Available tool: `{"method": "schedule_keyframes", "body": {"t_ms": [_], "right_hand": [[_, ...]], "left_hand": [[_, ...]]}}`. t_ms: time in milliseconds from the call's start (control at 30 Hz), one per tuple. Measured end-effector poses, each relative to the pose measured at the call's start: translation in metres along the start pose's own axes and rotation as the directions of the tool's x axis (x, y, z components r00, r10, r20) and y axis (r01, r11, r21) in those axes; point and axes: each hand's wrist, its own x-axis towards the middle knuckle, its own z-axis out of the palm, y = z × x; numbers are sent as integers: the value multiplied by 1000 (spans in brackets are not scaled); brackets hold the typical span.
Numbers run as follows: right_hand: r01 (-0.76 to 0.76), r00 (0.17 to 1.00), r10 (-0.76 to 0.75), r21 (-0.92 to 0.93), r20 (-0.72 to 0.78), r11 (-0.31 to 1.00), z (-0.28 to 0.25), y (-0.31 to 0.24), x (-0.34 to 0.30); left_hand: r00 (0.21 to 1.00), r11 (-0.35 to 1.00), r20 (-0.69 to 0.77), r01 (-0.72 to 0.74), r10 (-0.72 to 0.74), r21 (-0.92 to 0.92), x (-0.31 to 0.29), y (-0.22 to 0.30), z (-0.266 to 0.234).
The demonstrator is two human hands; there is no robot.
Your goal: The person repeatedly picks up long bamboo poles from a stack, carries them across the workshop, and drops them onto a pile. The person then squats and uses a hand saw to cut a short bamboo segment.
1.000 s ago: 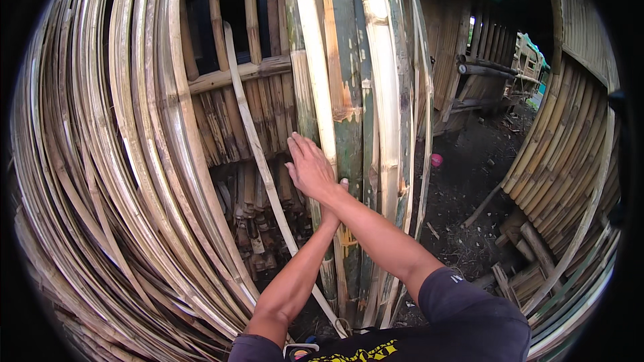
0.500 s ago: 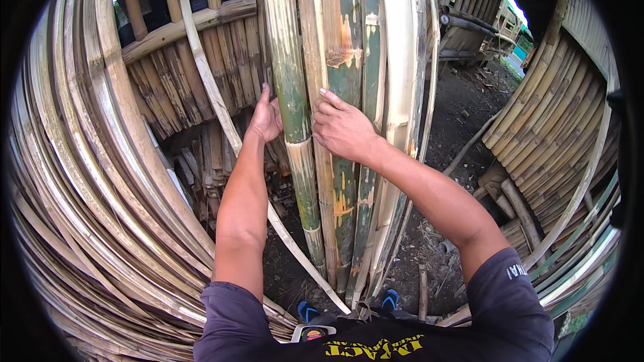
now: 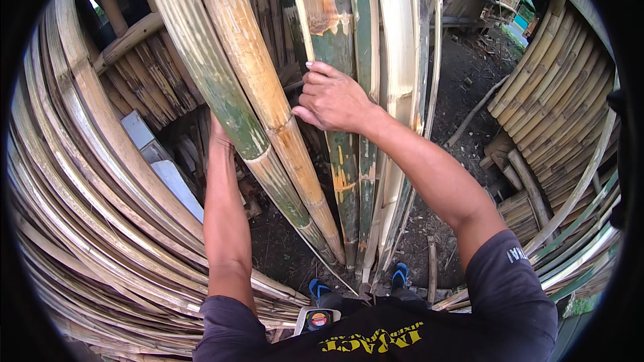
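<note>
Two long bamboo slats lean to the left, a green one (image 3: 234, 112) and a tan one (image 3: 248, 50) beside it. My left hand (image 3: 220, 135) is behind the green slat and against it, with its fingers hidden. To the right, my right hand (image 3: 335, 100) is closed on the left edge of an upright green bamboo slat (image 3: 341, 37) with an orange-brown patch. Its thumb points left, near the tan slat. More upright slats stand close on the right, among them a pale split bamboo slat (image 3: 397, 33).
Many curved bamboo strips (image 3: 100, 181) fill the left side. A bamboo-slat wall (image 3: 547, 90) stands at the right. Cut bamboo pieces (image 3: 530, 177) lie by it on dark soil (image 3: 463, 104). A tape measure (image 3: 315, 320) is at my waist. Pale panels (image 3: 176, 184) rest behind my left arm.
The green and tan slats have swung left, away from the upright ones, and a gap has opened. My left hand has moved left and behind the green slat. My right hand stays near the middle.
</note>
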Motion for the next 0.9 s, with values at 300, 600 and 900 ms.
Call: {"method": "schedule_keyframes", "body": {"t_ms": [300,600,900], "right_hand": [[-594,651,670,788,355,160,20,-117,-37],[-495,547,771,869,325,-15,80,-183,-97],[-91,587,786,949,-193,300,-107,-122,-47]], "left_hand": [[899,808,57,-416,434,417,-120,-2,31],[851,557,-41,-306,524,772,-226,-97,16],[720,301,245,-539,649,786,-260,40,217]]}}
